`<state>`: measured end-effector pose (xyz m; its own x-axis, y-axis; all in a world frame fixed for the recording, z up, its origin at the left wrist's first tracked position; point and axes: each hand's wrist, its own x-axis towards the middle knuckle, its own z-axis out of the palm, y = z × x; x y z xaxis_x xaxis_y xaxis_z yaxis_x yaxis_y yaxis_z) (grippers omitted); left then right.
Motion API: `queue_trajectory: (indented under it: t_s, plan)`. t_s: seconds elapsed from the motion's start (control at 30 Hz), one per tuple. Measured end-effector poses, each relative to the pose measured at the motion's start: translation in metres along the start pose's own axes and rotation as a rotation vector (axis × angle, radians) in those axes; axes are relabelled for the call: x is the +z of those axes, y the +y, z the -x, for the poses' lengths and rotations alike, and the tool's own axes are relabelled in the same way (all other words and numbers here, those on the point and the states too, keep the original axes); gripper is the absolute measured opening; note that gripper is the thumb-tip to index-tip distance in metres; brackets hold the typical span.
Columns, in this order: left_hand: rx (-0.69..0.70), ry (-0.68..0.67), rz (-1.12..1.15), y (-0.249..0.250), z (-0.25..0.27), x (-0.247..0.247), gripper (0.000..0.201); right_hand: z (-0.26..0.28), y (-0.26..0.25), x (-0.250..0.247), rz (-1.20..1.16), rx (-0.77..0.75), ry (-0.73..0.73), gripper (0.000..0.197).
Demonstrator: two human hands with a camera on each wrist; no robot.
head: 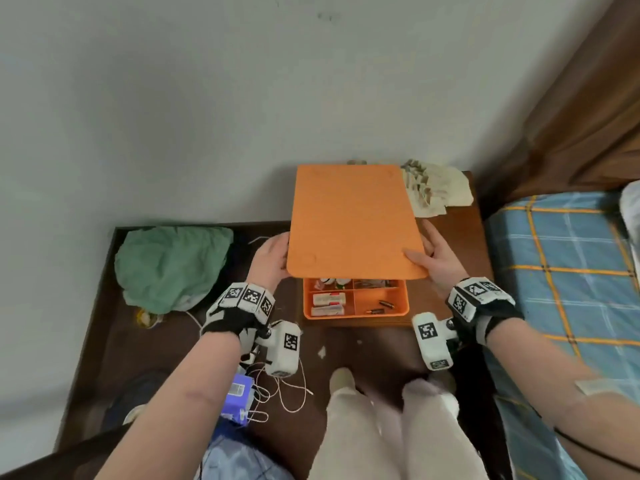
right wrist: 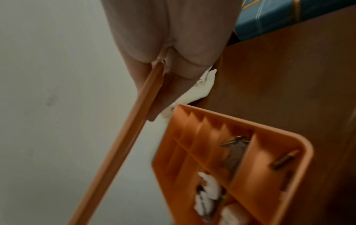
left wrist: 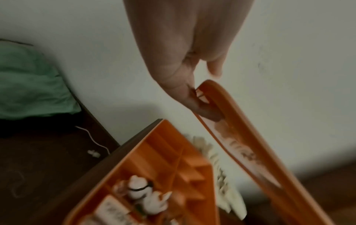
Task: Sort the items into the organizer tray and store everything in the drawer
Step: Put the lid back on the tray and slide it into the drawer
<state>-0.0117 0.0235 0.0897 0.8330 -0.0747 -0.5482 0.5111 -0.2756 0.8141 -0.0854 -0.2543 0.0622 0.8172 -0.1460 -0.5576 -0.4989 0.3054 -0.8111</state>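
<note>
Lid: a flat orange plastic rectangular lid point(head: 353, 223) is held in the air above the tray, tilted, covering the tray's far part from the head view.
Left hand: the left hand point(head: 270, 258) grips the lid's left edge, thumb on top, fingers point(left wrist: 204, 109) curled under the rim.
Right hand: the right hand point(head: 436, 258) grips the lid's right edge near the front corner, thumb lying on the top face, fingers point(right wrist: 165, 97) tucked beneath.
Tray: an orange plastic organizer tray with dividers point(head: 401, 308) sits on a brown wooden bedside cabinet point(head: 460, 237), below the lid and not touching it.
Tray contents: small white figurines point(left wrist: 142, 193) in one compartment; two white-and-red boxes point(head: 329, 303) in the front left one; two small dark batteries point(head: 382, 306) in the front right one; metal keys, rather blurred point(right wrist: 235, 141), in a back one.
Cabinet top: a crumpled cream cloth point(head: 436, 188) lies at the back right corner, just beside the lid.
Surroundings: a green bundled cloth point(head: 169, 265) lies on a dark low platform at left; a bed with a blue plaid sheet point(head: 561, 271) stands at right.
</note>
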Motion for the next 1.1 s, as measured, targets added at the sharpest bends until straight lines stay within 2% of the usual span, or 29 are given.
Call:
queue_trajectory:
  t_s: [0.13, 0.27, 0.47, 0.57, 0.73, 0.83, 1.0, 1.1]
  plan:
    - [-0.071, 0.067, -0.12, -0.044, -0.012, 0.006, 0.036, -0.003, 0.034, -0.002, 0.223, 0.049, 0.135, 0.076]
    - [-0.246, 0.132, -0.114, -0.08, -0.021, 0.021, 0.037, -0.01, 0.065, -0.003, 0.378, 0.081, 0.233, 0.068]
    - [-0.184, 0.285, -0.287, -0.108, -0.036, 0.038, 0.029, -0.026, 0.107, -0.001, 0.546, 0.028, 0.355, 0.063]
    - [-0.174, 0.288, -0.371, -0.12, -0.04, 0.044, 0.028, -0.03, 0.122, -0.002, 0.693, -0.054, 0.339, 0.062]
    - [-0.159, 0.278, -0.376, -0.136, -0.046, 0.042, 0.028, -0.034, 0.127, -0.004, 0.691, -0.072, 0.33, 0.065]
    - [-0.157, 0.225, -0.39, -0.137, -0.05, 0.038, 0.029, -0.036, 0.121, -0.005, 0.726, 0.008, 0.302, 0.064]
    - [-0.204, 0.164, -0.388, -0.136, -0.06, 0.035, 0.033, -0.049, 0.104, -0.013, 0.797, 0.299, 0.249, 0.052]
    - [-0.231, 0.105, -0.367, -0.136, -0.062, 0.035, 0.033, -0.052, 0.101, -0.02, 0.773, 0.346, 0.198, 0.051]
